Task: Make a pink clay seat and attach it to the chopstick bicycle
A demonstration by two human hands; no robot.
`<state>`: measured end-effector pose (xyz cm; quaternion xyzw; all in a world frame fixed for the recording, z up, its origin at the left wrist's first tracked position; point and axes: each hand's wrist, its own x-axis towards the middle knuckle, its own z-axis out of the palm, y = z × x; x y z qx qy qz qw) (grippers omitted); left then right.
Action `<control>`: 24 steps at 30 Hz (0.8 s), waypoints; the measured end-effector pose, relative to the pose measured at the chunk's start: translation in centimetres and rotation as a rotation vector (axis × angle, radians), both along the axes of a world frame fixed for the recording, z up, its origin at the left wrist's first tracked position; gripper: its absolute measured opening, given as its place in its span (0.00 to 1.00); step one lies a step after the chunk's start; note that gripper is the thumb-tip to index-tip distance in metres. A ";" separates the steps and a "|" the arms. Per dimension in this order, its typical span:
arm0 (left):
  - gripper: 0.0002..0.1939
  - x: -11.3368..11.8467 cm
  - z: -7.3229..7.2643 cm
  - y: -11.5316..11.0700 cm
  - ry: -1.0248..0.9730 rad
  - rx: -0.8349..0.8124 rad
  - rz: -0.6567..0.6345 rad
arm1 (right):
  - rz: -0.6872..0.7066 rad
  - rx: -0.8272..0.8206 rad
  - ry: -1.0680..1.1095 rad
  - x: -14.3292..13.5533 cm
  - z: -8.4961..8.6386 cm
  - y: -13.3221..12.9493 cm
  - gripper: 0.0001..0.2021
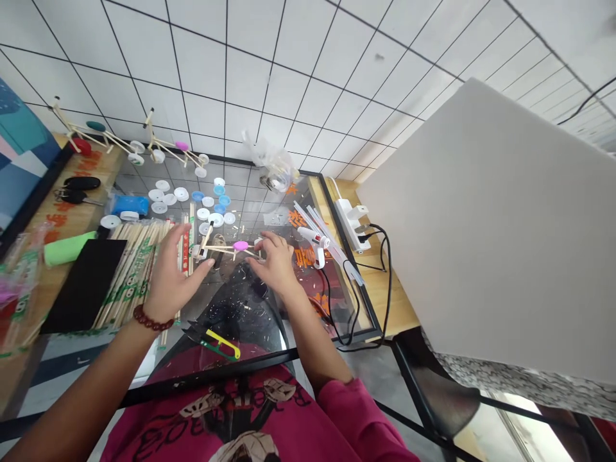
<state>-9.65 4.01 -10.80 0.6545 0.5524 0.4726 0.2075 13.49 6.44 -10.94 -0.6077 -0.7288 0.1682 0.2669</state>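
A small stick model with a pink oval piece (pixel 240 246) and white caps at its ends stands on the glass tabletop (pixel 250 301). My left hand (pixel 173 276) is at the model's left end, thumb and fingers spread apart, with nothing gripped between them. At the other end, my right hand (pixel 275 260) has its thumb and fingers apart around the rear white cap; whether the fingertips touch it is hard to tell. White and blue bottle caps (pixel 208 201) lie just beyond the model. A white glue gun (pixel 315 244) rests to the right of my right hand.
Wooden sticks (pixel 129 269) and a black sheet (pixel 86 282) lie left. Yellow-green snips (pixel 216 343) are near the front edge. Two similar models (pixel 176 146) stand at the back. Glue sticks (pixel 332 237), a power strip (pixel 351 224) and cables are right.
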 end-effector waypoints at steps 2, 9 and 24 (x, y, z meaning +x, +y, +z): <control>0.32 0.0 -0.3 1.2 0.068 -0.011 -0.039 | 0.006 0.005 -0.028 -0.2 -0.4 0.1 0.05; 0.15 1.5 -1.3 2.7 -0.104 0.014 -0.092 | 0.006 0.016 0.056 -0.3 -1.0 0.5 0.02; 0.22 2.6 -0.8 2.1 -0.165 -0.015 -0.076 | -0.004 -0.005 0.184 0.8 -0.8 0.3 0.06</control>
